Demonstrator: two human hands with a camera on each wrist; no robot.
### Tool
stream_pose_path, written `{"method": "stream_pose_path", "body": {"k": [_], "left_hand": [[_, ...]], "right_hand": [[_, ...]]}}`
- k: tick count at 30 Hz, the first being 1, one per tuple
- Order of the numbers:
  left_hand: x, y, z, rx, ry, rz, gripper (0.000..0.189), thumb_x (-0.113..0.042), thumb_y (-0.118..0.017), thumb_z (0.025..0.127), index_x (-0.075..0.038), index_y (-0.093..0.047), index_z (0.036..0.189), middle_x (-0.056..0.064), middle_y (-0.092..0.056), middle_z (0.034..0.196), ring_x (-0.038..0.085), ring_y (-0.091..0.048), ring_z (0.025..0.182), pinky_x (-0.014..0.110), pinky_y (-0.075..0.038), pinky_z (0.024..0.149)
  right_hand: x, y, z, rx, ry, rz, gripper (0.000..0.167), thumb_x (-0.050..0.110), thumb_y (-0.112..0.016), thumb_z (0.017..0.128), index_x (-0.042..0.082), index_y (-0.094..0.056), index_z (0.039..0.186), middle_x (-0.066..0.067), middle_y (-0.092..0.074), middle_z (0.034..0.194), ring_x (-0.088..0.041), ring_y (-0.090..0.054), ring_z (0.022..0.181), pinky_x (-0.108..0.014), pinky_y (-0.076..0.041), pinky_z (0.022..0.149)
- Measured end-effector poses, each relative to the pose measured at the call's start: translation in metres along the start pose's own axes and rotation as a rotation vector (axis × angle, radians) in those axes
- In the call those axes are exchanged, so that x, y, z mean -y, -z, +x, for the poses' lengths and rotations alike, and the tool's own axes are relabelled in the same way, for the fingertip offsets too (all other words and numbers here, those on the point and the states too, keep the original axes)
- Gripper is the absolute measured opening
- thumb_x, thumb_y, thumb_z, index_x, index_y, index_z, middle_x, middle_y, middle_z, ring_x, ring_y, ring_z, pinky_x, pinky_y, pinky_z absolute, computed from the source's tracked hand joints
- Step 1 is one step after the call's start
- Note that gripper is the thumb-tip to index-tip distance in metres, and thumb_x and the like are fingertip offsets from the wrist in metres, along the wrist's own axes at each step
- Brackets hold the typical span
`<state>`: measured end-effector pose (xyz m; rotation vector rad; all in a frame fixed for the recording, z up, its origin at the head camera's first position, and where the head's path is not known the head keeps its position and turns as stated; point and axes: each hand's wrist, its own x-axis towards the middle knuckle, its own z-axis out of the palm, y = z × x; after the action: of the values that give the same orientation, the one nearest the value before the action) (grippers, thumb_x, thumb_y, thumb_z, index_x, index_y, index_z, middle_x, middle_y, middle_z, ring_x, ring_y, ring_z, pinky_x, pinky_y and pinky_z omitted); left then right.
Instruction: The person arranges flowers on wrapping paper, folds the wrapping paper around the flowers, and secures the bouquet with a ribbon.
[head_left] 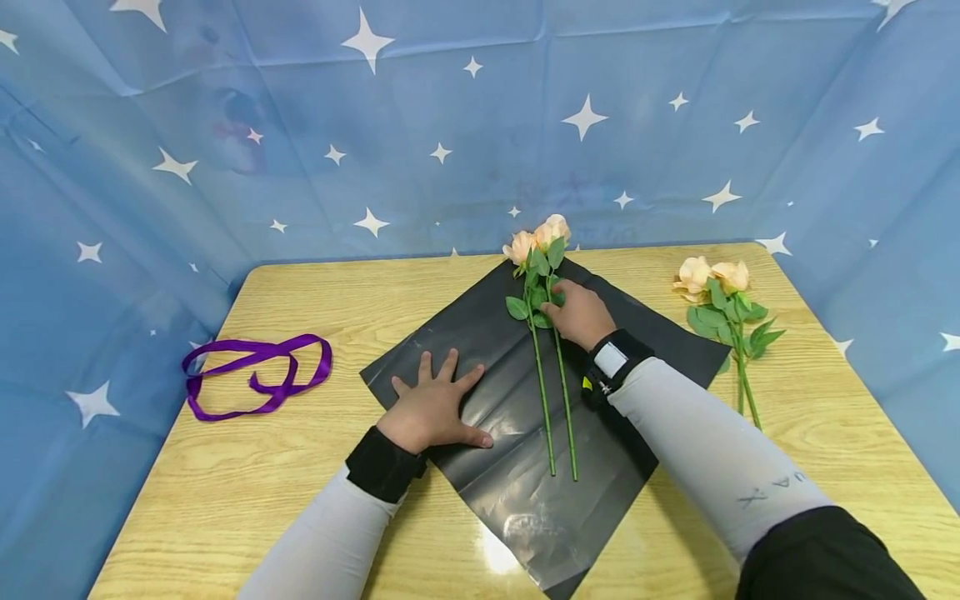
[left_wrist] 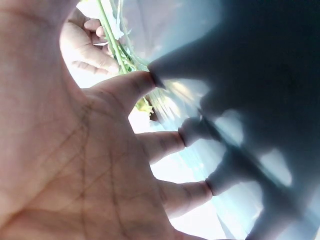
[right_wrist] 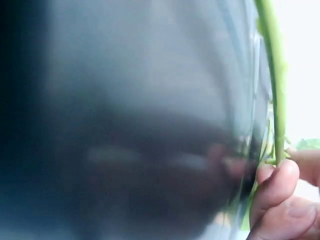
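A sheet of glossy black wrapping paper (head_left: 495, 467) lies cornerwise on the table. Two peach roses with long green stems lie side by side on it, blooms at its far corner; the right rose (head_left: 552, 231) sits slightly higher than the left rose (head_left: 519, 247). My right hand (head_left: 581, 315) pinches the right rose's stem just below its leaves; the right wrist view shows the fingertips (right_wrist: 282, 180) at the green stem (right_wrist: 277, 95). With fingers spread, my left hand (head_left: 431, 412) presses on the paper's left part.
Two more peach roses (head_left: 712, 275) with leafy stems lie at the table's right. A loosely looped purple ribbon (head_left: 273, 350) is at the left. Blue cloth (head_left: 450, 108) with white stars rises behind and beside the wooden table (head_left: 300, 483).
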<state>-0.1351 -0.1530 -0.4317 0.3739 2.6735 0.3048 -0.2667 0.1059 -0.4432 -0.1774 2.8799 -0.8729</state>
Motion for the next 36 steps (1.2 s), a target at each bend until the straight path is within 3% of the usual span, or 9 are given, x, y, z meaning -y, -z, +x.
{"method": "stream_pose_path", "body": {"k": [6, 9, 14, 18, 20, 22, 26, 32, 36], "left_hand": [[-0.002, -0.001, 0.000, 0.001, -0.006, -0.007, 0.108, -0.071, -0.080, 0.077, -0.039, -0.026, 0.165, 0.013, -0.005, 0.176, 0.053, 0.003, 0.159, 0.089, -0.014, 0.109], [-0.001, -0.002, 0.001, 0.003, -0.006, -0.005, 0.108, -0.072, -0.079, 0.077, -0.039, -0.026, 0.165, 0.013, -0.005, 0.176, 0.053, 0.004, 0.158, 0.089, -0.014, 0.109], [-0.001, -0.001, 0.000, 0.008, -0.002, 0.005, 0.108, -0.073, -0.078, 0.077, -0.039, -0.025, 0.165, 0.013, -0.004, 0.176, 0.053, 0.003, 0.158, 0.089, -0.015, 0.108], [0.000, 0.002, 0.001, 0.008, 0.002, 0.021, 0.108, -0.073, -0.077, 0.078, -0.038, -0.024, 0.165, 0.014, -0.004, 0.176, 0.054, 0.002, 0.158, 0.089, -0.016, 0.108], [0.000, 0.004, 0.001, 0.005, 0.003, 0.025, 0.108, -0.073, -0.077, 0.078, -0.038, -0.024, 0.165, 0.014, -0.004, 0.176, 0.054, 0.003, 0.158, 0.089, -0.016, 0.108], [0.000, 0.006, 0.001, 0.004, 0.002, 0.026, 0.108, -0.073, -0.077, 0.078, -0.038, -0.023, 0.165, 0.014, -0.004, 0.176, 0.054, 0.003, 0.158, 0.089, -0.016, 0.108], [-0.001, 0.006, 0.001, 0.000, -0.002, 0.027, 0.108, -0.073, -0.077, 0.078, -0.037, -0.023, 0.166, 0.014, -0.004, 0.176, 0.054, 0.003, 0.158, 0.090, -0.016, 0.108], [-0.001, 0.003, 0.001, -0.001, -0.002, 0.029, 0.107, -0.073, -0.076, 0.079, -0.038, -0.024, 0.165, 0.015, -0.004, 0.176, 0.054, 0.002, 0.158, 0.090, -0.016, 0.108], [-0.003, -0.001, -0.001, -0.003, -0.009, 0.024, 0.107, -0.072, -0.077, 0.079, -0.037, -0.025, 0.165, 0.015, -0.006, 0.176, 0.055, 0.001, 0.158, 0.090, -0.017, 0.107]], "right_hand": [[-0.016, 0.027, -0.017, -0.065, 0.003, -0.005, 0.053, 0.035, -0.052, 0.109, 0.002, -0.050, 0.150, -0.021, -0.073, 0.107, -0.032, -0.069, 0.085, -0.045, -0.052, 0.072], [-0.035, 0.051, -0.029, -0.125, 0.014, -0.026, 0.053, 0.033, -0.050, 0.109, -0.001, -0.049, 0.150, -0.023, -0.072, 0.103, -0.034, -0.068, 0.081, -0.047, -0.052, 0.068], [-0.084, 0.095, -0.046, -0.247, -0.003, -0.117, 0.053, 0.030, -0.049, 0.108, -0.007, -0.050, 0.145, -0.023, -0.069, 0.088, -0.029, -0.061, 0.061, -0.040, -0.044, 0.054], [-0.124, 0.126, -0.060, -0.294, -0.045, -0.166, 0.053, 0.030, -0.049, 0.107, -0.012, -0.053, 0.139, -0.029, -0.069, 0.094, -0.028, -0.059, 0.060, -0.038, -0.040, 0.054], [-0.139, 0.139, -0.067, -0.304, -0.059, -0.166, 0.047, 0.030, -0.049, 0.107, -0.012, -0.058, 0.128, -0.029, -0.066, 0.089, -0.028, -0.055, 0.058, -0.039, -0.038, 0.054], [-0.151, 0.150, -0.075, -0.307, -0.063, -0.160, 0.041, 0.030, -0.048, 0.108, -0.009, -0.062, 0.105, -0.023, -0.060, 0.075, -0.027, -0.050, 0.055, -0.038, -0.036, 0.054], [-0.168, 0.161, -0.090, -0.233, -0.062, -0.178, 0.047, 0.033, -0.048, 0.108, 0.010, -0.046, 0.067, -0.002, -0.038, 0.054, -0.021, -0.036, 0.048, -0.036, -0.029, 0.052], [-0.181, 0.155, -0.103, 0.016, -0.128, -0.208, 0.053, 0.039, -0.051, 0.109, 0.015, -0.054, 0.061, -0.003, -0.053, 0.052, -0.021, -0.047, 0.048, -0.035, -0.034, 0.051], [-0.191, 0.145, -0.104, 0.027, -0.173, -0.224, 0.053, 0.041, -0.054, 0.106, 0.015, -0.058, 0.061, 0.001, -0.049, 0.051, -0.019, -0.045, 0.048, -0.034, -0.033, 0.051]]}}
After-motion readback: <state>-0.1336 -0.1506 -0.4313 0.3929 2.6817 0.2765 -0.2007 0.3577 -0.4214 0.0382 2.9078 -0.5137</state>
